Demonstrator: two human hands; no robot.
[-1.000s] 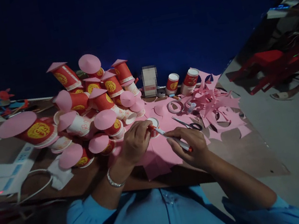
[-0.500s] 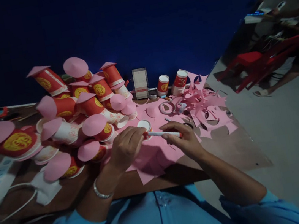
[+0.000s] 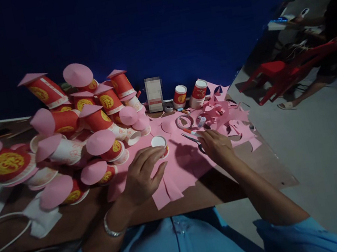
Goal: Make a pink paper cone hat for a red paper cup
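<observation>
My left hand [image 3: 146,175] is open, thumb apart from the fingers, and nothing shows in it. Its fingertips are at the near side of a red paper cup [image 3: 158,141] standing with its white end up; whether they touch it I cannot tell. To the right, my right hand [image 3: 217,145] holds a white marker pen with a red end [image 3: 190,131], low over the pink paper; most of the pen is hidden by the fingers. Partly under this hand lie scissors [image 3: 193,138] with dark handles. Pink paper sheets [image 3: 179,167] lie beneath both hands.
Several red cups with pink cone tops [image 3: 97,117] are piled at the left. A tape roll [image 3: 184,122], paper scraps [image 3: 227,111] and two red cups [image 3: 180,95] lie farther back. A white cable [image 3: 18,215] is at left. A person stands by a red chair [image 3: 271,71] at right.
My right hand has moved right and down with the marker pen, away from my left hand. My left hand has let go of the pen's red end and opened. The view has shifted slightly.
</observation>
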